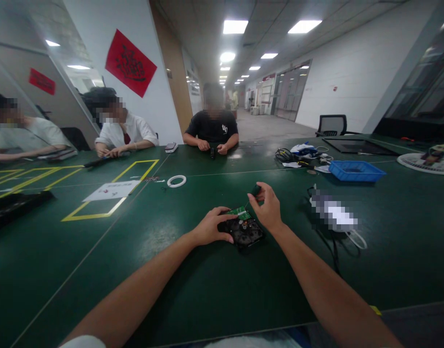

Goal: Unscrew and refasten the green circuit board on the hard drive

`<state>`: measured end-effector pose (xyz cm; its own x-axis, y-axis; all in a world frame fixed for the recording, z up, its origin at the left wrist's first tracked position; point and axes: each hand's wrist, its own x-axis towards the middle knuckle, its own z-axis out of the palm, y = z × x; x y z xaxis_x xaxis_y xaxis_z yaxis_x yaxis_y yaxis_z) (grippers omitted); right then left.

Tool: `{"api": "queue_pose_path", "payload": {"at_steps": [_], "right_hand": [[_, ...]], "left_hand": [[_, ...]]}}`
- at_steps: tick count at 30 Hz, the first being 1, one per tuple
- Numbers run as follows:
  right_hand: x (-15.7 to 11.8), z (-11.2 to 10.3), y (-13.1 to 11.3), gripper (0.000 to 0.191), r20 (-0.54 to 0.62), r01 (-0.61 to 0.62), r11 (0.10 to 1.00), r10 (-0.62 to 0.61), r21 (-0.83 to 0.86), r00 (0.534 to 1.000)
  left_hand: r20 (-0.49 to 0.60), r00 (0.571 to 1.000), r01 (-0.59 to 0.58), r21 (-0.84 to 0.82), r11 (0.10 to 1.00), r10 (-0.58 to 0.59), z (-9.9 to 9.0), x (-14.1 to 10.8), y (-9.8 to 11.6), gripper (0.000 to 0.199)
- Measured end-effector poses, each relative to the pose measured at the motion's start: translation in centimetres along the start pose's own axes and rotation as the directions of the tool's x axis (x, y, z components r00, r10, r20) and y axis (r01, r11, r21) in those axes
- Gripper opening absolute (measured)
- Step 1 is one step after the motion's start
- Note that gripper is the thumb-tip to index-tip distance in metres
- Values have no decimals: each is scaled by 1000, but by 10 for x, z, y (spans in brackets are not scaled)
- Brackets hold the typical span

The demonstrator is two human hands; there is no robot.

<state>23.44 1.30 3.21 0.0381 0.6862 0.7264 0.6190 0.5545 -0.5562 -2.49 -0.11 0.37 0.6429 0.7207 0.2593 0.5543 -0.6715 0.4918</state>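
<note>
Centre of frame: left hand (pixel 209 228), fingers half-spread, grips the hard drive (pixel 251 237); right hand (pixel 270 208) pinches 1 screwdriver (pixel 256 190), tip near the green board (pixel 240 211). Apparent step: screwdriver work, calling for steady alignment.

Straight ahead at 12 o'clock, your black rectangular hard drive (pixel 250 236) lies flat on the table (pixel 207 290), its green circuit board (pixel 239 211) showing at its 12 o'clock end. Your dark-handled, thin-shafted screwdriver (pixel 256 190) tilts in your right hand (pixel 268 208), handle toward 1 o'clock, shaft slanting down toward 7 o'clock.
</note>
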Motion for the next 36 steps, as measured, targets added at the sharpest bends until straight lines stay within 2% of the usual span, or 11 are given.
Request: {"api": "queue_pose_path", "payload": {"at_steps": [16, 24, 36], "right_hand": [[0, 1, 3, 47, -52, -12, 1000, 11, -10, 999], [0, 5, 9, 49, -127, 14, 1000, -15, -6, 992], [0, 6, 16, 51, -145, -42, 999, 46, 29, 988]], "left_hand": [[-6, 1000, -14, -11, 1000, 14, -1, -1, 0, 85], [-10, 1000, -29, -11, 1000, 29, 3, -1, -6, 86], [-10, 999, -42, -15, 999, 41, 2, -1, -5, 85]]}}
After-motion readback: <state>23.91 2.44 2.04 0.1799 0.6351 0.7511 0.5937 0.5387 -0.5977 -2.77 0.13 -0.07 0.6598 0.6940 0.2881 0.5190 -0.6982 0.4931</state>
